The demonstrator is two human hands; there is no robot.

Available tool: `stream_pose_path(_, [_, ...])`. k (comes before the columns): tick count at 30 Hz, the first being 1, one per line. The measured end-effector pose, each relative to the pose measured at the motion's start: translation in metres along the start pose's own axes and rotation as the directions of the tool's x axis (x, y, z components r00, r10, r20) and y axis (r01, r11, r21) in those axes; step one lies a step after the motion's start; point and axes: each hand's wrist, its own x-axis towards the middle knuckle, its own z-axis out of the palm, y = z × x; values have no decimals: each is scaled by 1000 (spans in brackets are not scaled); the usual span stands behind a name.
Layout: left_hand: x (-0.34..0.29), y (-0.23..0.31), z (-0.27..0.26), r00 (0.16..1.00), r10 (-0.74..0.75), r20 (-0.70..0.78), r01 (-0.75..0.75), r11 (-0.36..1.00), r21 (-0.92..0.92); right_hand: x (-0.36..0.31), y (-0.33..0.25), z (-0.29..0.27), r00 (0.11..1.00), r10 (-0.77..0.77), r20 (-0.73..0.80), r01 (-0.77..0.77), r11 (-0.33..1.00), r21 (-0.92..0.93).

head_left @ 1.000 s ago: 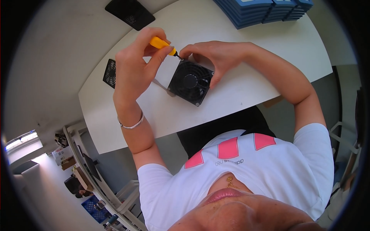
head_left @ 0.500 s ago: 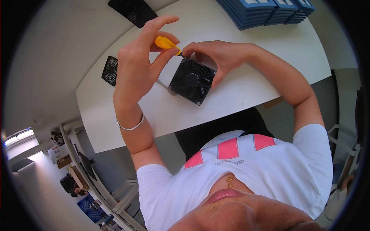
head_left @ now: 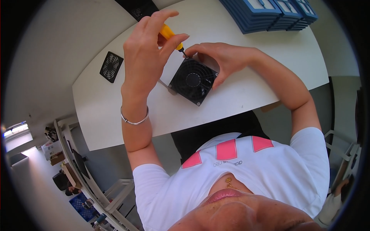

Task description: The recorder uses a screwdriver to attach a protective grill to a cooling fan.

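Note:
A black square cooling fan (head_left: 192, 79) lies on the white table, turned with its corners toward me and away. My right hand (head_left: 223, 56) is curled around its far right side, fingers by the far corner and thumb along the right edge. In my left hand (head_left: 144, 57) is a screwdriver (head_left: 167, 32) with a yellow handle, pinched between thumb and fingers, the index finger stretched out above. The dark shaft slants down to the fan's far corner, where its tip meets the screw hole. Whether a screw sits there is too small to tell.
A black fan grille (head_left: 111, 67) lies on the white table (head_left: 111, 127) to the left. Blue trays (head_left: 254, 19) with white contents are stacked at the far right. A black flat object (head_left: 137, 7) sits at the far left edge. A grey cable runs from the fan.
My left hand has shifted slightly to the right and turned, and the screwdriver stands steeper at the same corner. The fan and my right hand have hardly moved.

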Motion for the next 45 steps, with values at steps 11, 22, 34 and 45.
stream_pose_path(11, [5, -13, -5, 979, 161, 121, -127, 960, -248, -6, 0, -3, 1000, 20, 6, -20, 1000, -3])
stream_pose_path(22, [0, -3, -9, 987, -66, 146, 61, 997, 38, -1, 1, 0, 1000, -5, -5, 5, 1000, -16])
stream_pose_path(34, [6, -13, -15, 955, 226, 190, -171, 948, -270, -3, 2, -2, 1000, 10, 19, -9, 999, -35])
stream_pose_path(45, [3, -3, -5, 985, -105, 140, 72, 973, 221, 0, -6, -4, 1000, -6, 12, 6, 1000, -9])
